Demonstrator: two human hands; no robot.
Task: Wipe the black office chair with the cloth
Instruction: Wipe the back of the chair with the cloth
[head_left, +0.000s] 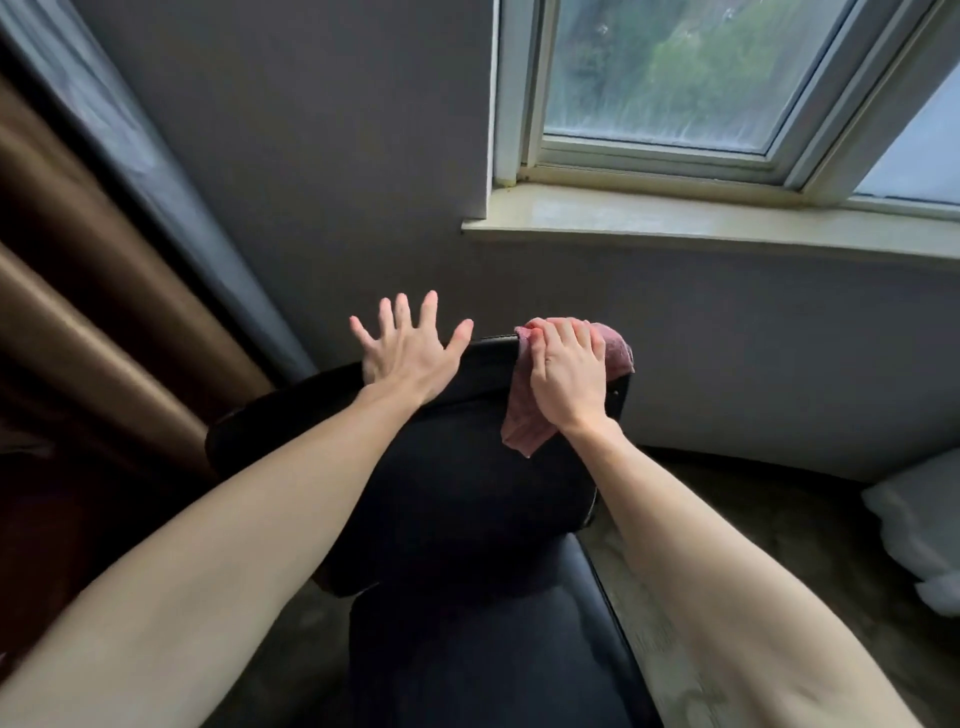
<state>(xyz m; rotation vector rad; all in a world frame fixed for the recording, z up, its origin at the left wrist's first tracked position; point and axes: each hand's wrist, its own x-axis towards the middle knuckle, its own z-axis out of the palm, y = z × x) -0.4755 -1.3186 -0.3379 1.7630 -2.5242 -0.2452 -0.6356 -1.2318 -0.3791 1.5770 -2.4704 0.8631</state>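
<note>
The black office chair (457, 483) stands below me, its backrest top toward the wall and its seat near the bottom of the view. A pink cloth (524, 421) is draped over the right end of the backrest's top edge. My right hand (569, 376) lies on the cloth with its fingers curled over the edge, pressing it onto the chair. My left hand (408, 351) has its fingers spread straight; its palm rests on the top edge at the left and holds nothing.
A grey wall rises just behind the chair, with a window sill (701, 218) above right. Brown curtains (78, 312) hang at the left. A white pillow (919, 525) lies at the right edge on the carpeted floor (753, 499).
</note>
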